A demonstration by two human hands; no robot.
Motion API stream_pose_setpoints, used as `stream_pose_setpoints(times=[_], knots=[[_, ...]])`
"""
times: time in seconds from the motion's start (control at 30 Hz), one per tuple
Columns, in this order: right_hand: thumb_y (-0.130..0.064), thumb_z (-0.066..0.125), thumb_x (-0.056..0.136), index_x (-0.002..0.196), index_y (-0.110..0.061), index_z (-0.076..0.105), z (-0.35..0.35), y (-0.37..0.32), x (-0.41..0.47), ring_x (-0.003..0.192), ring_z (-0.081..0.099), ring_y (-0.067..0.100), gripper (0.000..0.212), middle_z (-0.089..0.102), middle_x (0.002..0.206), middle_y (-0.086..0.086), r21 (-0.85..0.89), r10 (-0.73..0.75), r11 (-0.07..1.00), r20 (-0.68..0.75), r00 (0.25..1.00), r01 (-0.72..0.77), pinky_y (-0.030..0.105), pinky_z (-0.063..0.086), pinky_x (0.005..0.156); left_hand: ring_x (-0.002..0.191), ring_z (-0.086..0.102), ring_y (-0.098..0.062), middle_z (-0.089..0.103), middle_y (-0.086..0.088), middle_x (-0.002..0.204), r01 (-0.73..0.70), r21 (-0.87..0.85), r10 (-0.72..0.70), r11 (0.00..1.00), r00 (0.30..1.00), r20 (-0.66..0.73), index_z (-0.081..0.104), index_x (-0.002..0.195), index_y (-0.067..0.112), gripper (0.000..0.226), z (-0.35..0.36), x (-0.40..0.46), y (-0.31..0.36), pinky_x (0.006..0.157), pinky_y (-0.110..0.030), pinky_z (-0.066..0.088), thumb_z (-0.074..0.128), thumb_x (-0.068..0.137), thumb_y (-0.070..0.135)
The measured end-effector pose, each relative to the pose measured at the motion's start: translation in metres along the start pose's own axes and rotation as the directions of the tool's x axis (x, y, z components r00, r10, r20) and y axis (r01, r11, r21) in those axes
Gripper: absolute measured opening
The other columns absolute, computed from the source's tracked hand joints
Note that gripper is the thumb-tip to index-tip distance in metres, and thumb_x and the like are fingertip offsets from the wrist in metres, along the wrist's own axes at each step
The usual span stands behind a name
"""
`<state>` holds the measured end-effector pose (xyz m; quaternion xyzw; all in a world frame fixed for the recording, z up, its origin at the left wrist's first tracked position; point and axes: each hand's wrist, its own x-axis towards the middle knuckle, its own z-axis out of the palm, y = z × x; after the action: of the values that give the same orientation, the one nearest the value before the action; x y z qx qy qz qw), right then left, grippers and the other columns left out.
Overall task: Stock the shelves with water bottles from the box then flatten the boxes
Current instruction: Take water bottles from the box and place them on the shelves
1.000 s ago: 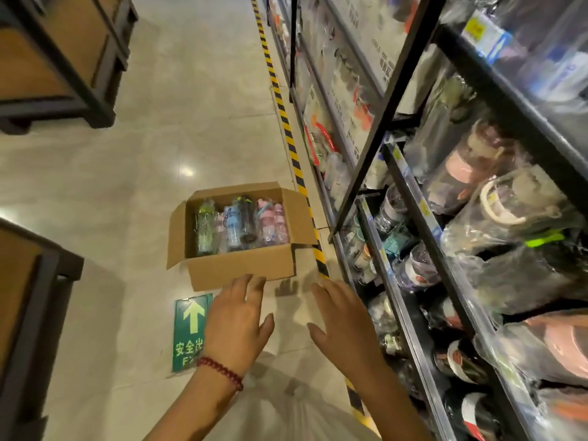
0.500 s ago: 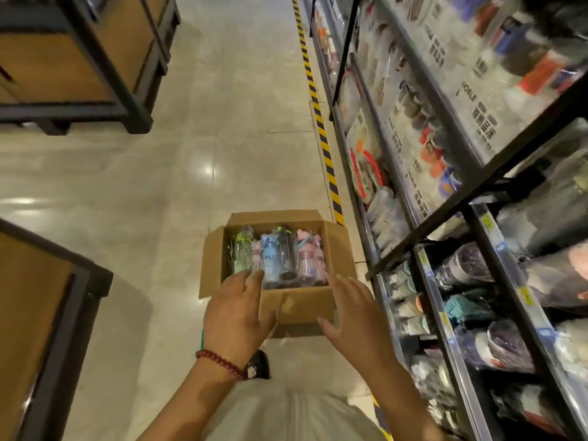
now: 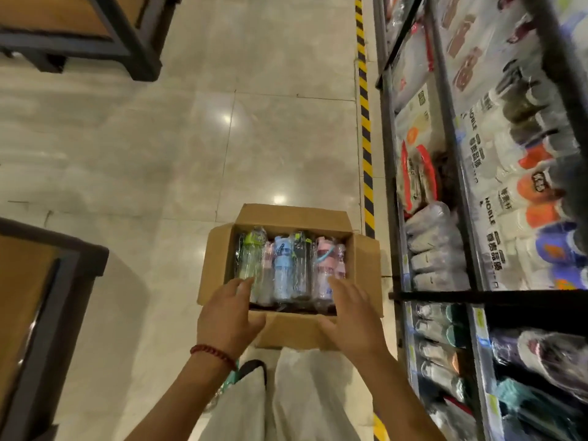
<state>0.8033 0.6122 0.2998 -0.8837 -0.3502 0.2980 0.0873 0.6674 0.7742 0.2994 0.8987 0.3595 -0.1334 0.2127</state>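
The person is wearing a red beaded bracelet [image 3: 212,352] on the left wrist — bare forearms — and pale, whitish trousers [image 3: 286,399].

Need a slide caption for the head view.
Both open hands reach over open cardboard box of wrapped water bottles beside shelves.

Glossy beige tile floor [image 3: 191,148] with two ceiling-light glints. Yellow-black hazard tape [image 3: 365,128] runs along the floor beside the racking. Dark-framed wooden display stands: one top left [image 3: 95,30], one at left edge [image 3: 38,307]. White boxed goods [image 3: 483,173] (printed "NOBLE") up right, bagged items [image 3: 436,249] below them, too blurred to identify.
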Motion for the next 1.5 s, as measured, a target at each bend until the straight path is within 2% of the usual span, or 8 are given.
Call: stream_pose_setpoints(times=[0.37, 0.53, 0.77, 0.9, 1.07, 1.17, 1.3, 1.5], knots=[[-0.037, 0.057, 0.091, 0.141, -0.019, 0.03, 0.102, 0.049, 0.175, 0.128, 0.038, 0.023, 0.059, 0.041, 0.14, 0.003, -0.102, 0.017, 0.995, 0.33, 0.944, 0.018, 0.033, 0.037, 0.102, 0.111, 0.053, -0.022, 0.052, -0.002, 0.127, 0.219, 0.039, -0.222, 0.975, 0.95, 0.218, 0.04, 0.134, 0.022, 0.066, 0.125, 0.15, -0.058, 0.083, -0.033, 0.049, 0.065, 0.078, 0.045], [-0.031, 0.067, 0.086, 0.146, -0.016, 0.021, 0.174, 0.07, 0.244, 0.127, 0.041, 0.028, 0.077, 0.04, 0.142, 0.01, 0.071, 0.146, 0.979, 0.415, 0.898, -0.192, 0.039, 0.041, 0.101, 0.109, 0.056, -0.026, 0.054, -0.008, 0.127, 0.378, -0.054, -0.335, 0.924, 0.872, 0.357, 0.036, 0.137, 0.018, 0.075, 0.198, 0.209, -0.101, 0.085, -0.033, 0.047, 0.071, 0.075, 0.043], [-0.043, 0.075, 0.077, 0.146, -0.017, -0.026, 0.279, 0.094, 0.301, 0.143, -0.004, 0.033, 0.125, -0.009, 0.157, 0.012, 0.298, 0.407, 0.794, 0.387, 0.827, -0.53, 0.046, 0.02, 0.113, 0.127, 0.044, -0.029, 0.038, -0.012, 0.144, 0.546, -0.093, -0.455, 0.833, 0.77, 0.448, 0.011, 0.148, 0.017, 0.11, 0.296, 0.259, -0.158, 0.102, -0.041, 0.042, 0.08, 0.067, 0.045], [-0.053, 0.079, 0.067, 0.148, -0.013, -0.021, 0.312, 0.093, 0.31, 0.14, 0.008, 0.037, 0.135, 0.005, 0.154, 0.018, 0.277, 0.587, 0.736, 0.195, 0.786, -0.618, 0.054, 0.034, 0.104, 0.133, 0.036, -0.033, 0.03, -0.014, 0.149, 0.698, -0.285, -0.517, 0.657, 0.692, 0.504, 0.007, 0.148, 0.016, 0.115, 0.333, 0.272, -0.169, 0.104, -0.045, 0.038, 0.083, 0.065, 0.041], [-0.044, 0.077, 0.073, 0.151, -0.008, -0.005, 0.327, 0.098, 0.307, 0.129, 0.031, 0.036, 0.118, 0.028, 0.145, 0.019, 0.212, 0.603, 0.783, -0.022, 0.798, -0.585, 0.044, 0.044, 0.092, 0.119, 0.05, -0.031, 0.046, -0.013, 0.136, 0.704, -0.34, -0.576, 0.624, 0.708, 0.409, 0.019, 0.144, 0.014, 0.108, 0.351, 0.274, -0.173, 0.094, -0.04, 0.047, 0.085, 0.062, 0.039], [-0.036, 0.076, 0.076, 0.151, -0.014, -0.004, 0.32, 0.1, 0.306, 0.132, 0.032, 0.033, 0.112, 0.028, 0.148, 0.015, 0.293, 0.599, 0.76, 0.033, 0.8, -0.581, 0.044, 0.042, 0.096, 0.109, 0.055, -0.03, 0.05, -0.013, 0.131, 0.7, -0.379, -0.575, 0.605, 0.713, 0.401, 0.023, 0.142, 0.013, 0.102, 0.341, 0.271, -0.166, 0.081, -0.033, 0.047, 0.084, 0.064, 0.037], [-0.033, 0.08, 0.073, 0.152, -0.021, -0.001, 0.291, 0.087, 0.292, 0.138, 0.032, 0.028, 0.115, 0.021, 0.156, 0.006, 0.452, 0.569, 0.704, 0.103, 0.816, -0.548, 0.041, 0.038, 0.104, 0.114, 0.05, -0.029, 0.047, -0.013, 0.135, 0.667, -0.506, -0.543, 0.547, 0.743, 0.392, 0.026, 0.142, 0.015, 0.098, 0.304, 0.255, -0.145, 0.082, -0.032, 0.04, 0.084, 0.064, 0.028], [-0.025, 0.081, 0.072, 0.152, -0.024, 0.001, 0.218, 0.051, 0.26, 0.139, 0.028, 0.019, 0.113, 0.022, 0.156, 0.0, 0.643, 0.479, 0.646, 0.077, 0.874, -0.411, 0.03, 0.031, 0.103, 0.071, 0.052, -0.008, 0.053, 0.005, 0.088, 0.528, -0.623, -0.48, 0.578, 0.837, 0.263, 0.042, 0.12, 0.013, 0.074, 0.222, 0.232, -0.107, 0.053, -0.02, 0.038, 0.085, 0.06, 0.019]])
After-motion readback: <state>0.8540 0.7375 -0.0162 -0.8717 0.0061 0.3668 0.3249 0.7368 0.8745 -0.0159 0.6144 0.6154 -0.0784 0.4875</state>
